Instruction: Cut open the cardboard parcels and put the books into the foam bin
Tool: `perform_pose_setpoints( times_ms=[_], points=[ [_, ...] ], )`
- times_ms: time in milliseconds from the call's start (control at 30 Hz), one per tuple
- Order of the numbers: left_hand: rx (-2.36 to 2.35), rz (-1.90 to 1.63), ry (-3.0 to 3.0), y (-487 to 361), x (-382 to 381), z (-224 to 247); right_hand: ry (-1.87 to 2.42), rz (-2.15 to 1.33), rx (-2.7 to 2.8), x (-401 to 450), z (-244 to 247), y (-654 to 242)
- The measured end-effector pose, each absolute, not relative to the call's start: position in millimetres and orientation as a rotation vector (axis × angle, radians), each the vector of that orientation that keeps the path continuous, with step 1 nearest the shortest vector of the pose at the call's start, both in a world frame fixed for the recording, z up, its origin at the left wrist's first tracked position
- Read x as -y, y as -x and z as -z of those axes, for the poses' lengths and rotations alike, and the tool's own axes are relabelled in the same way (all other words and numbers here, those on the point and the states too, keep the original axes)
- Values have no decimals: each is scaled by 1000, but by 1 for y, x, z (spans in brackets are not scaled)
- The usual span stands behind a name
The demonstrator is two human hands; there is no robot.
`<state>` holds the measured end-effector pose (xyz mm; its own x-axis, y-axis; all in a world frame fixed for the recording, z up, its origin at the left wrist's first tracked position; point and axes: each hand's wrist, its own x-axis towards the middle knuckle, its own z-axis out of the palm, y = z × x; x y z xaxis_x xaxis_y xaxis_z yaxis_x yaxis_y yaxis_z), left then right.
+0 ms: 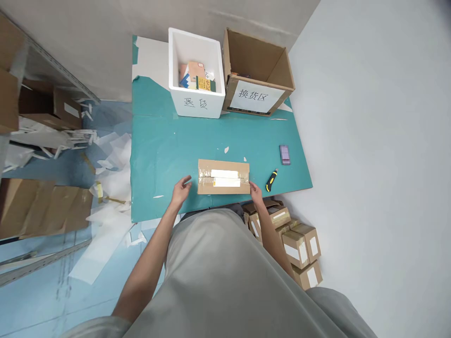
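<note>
A closed cardboard box [223, 188] lies flat on the green-topped table [158, 141], near its front edge. Clear tape runs along its middle seam, and two white labels lie on top. Just left of the box is my left hand [181, 191], open, its fingers apart and a small gap between them and the cardboard. My right hand [256, 191] is at the box's right end, fingers stretched out, the fingertips at or against its edge. Right of that hand lies a black and yellow utility knife [271, 180], and beyond it a small purple pack [285, 155].
At the back stand a white foam box [197, 104] with several books [196, 70] inside and an open cardboard carton [259, 96] bearing a paper sign. Taped boxes [299, 246] are stacked below right, beside the wall. Paper scraps [109, 225] and cartons [45, 206] lie at left.
</note>
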<state>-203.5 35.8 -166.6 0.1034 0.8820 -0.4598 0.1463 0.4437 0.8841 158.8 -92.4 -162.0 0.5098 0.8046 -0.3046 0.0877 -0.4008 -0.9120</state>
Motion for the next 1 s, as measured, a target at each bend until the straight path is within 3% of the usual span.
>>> perform_pose_setpoints(
  times_ms=[333,733,1000],
  points=[
    [-1341,-528,-1148,190,-10,184,1896,-1039,722,104,187,-129],
    [-1326,-702,-1191,225,-38,150,1669,-1085,738,76,141,-109],
    [-1453,-534,-1109,235,-16,171,1865,-1116,568,104,169,-105]
  ],
)
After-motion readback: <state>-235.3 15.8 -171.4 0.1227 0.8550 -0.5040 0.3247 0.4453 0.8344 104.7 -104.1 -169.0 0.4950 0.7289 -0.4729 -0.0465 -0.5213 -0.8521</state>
